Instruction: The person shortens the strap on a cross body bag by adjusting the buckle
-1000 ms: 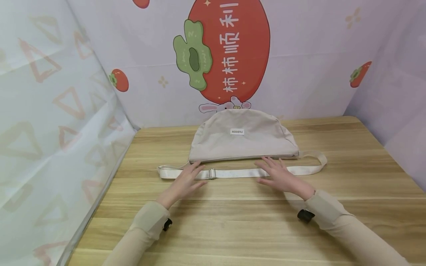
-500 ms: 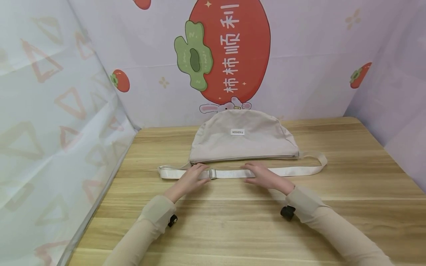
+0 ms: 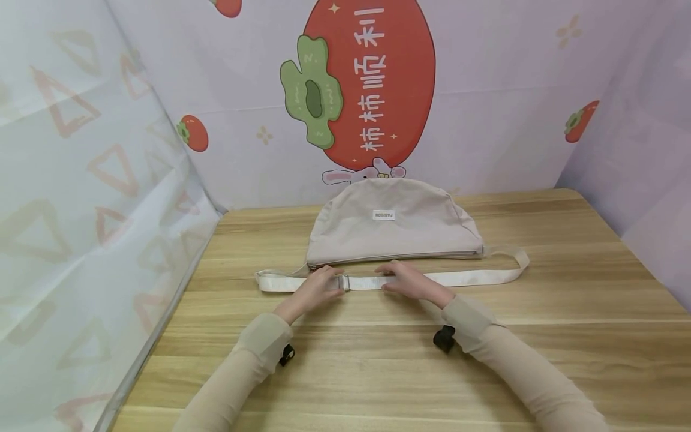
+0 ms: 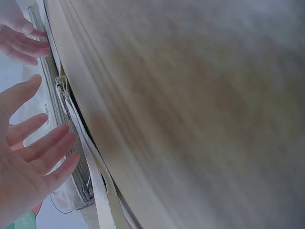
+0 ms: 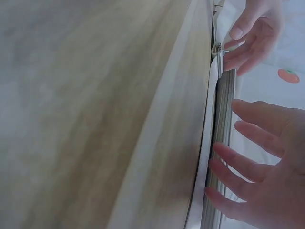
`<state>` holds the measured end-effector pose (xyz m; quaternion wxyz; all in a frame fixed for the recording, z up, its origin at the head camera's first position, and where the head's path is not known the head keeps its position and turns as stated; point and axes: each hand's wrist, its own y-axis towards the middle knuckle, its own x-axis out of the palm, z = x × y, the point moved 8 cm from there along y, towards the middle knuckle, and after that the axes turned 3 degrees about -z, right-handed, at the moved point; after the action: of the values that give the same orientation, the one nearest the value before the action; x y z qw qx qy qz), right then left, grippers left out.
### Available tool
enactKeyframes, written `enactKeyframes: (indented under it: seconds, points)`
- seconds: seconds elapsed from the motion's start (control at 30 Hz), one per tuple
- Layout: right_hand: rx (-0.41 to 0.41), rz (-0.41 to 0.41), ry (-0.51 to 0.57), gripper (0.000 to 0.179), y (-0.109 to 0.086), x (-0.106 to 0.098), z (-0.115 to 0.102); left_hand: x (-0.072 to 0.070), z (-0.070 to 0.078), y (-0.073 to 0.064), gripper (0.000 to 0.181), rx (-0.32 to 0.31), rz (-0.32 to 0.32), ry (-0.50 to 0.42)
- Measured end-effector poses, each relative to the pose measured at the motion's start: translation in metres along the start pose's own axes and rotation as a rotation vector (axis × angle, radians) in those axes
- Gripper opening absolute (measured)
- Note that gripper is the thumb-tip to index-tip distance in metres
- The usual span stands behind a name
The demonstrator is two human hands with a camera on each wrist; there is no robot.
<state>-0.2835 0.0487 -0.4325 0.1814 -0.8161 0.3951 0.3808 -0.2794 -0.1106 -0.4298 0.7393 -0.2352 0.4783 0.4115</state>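
Note:
A pale beige bag with a small white label lies flat at the back of the table. Along its near edge runs a zipper. In front of it, the white strap stretches sideways, with a metal buckle left of the middle. My left hand is over the strap just left of the buckle; my right hand is over it further right. Both wrist views show spread, gently bent fingers on the left hand and the right hand, with nothing gripped.
The wooden table extends in front of the strap and to both sides. A printed cloth backdrop stands behind it, with more cloth along the left side. Black wrist devices sit under the sleeves.
My right hand has moved left along the strap towards the buckle. The left hand has shifted slightly right, so the hands are closer together. The bag and strap look unmoved.

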Motion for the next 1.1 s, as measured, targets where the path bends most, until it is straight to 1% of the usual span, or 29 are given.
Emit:
enactKeyframes:
  seconds: [0.2,0.33,0.43,0.53,0.67,0.77,0.9,0.97,1.03,1.1]
  points:
    - [0.039,-0.036,0.025,0.037,0.009,0.005,0.002,0.004,-0.002,0.004,0.041,-0.029,-0.013,-0.004]
    - [0.056,-0.039,0.034,0.037,0.011,0.006,0.004,0.006,-0.002,0.005,0.039,-0.027,-0.007,-0.006]
    - [0.041,-0.029,0.015,0.035,0.013,0.006,0.004,0.007,-0.003,0.007,0.039,-0.029,-0.002,0.004]
    - [0.007,-0.017,-0.014,0.032,0.013,0.006,0.003,0.008,-0.005,0.009,0.039,-0.033,0.0,0.029]
    - [-0.021,-0.009,-0.028,0.03,0.013,0.006,0.002,0.011,-0.006,0.011,0.036,-0.035,-0.002,0.056]
    - [-0.023,-0.01,-0.019,0.03,0.012,0.007,0.002,0.011,-0.006,0.012,0.036,-0.039,-0.004,0.028]
    - [-0.018,-0.021,0.008,0.03,0.012,0.008,0.002,0.009,-0.002,0.009,0.038,-0.039,-0.003,-0.054]
    - [-0.02,-0.025,0.031,0.03,0.011,0.009,0.002,0.007,0.001,0.008,0.038,-0.026,0.001,-0.084]
    - [-0.03,-0.028,0.05,0.03,0.01,0.009,0.001,0.005,0.006,0.008,0.038,0.002,0.015,-0.109]
    - [-0.046,-0.025,0.06,0.029,0.008,0.009,-0.001,0.002,0.012,0.007,0.038,0.041,0.041,-0.133]
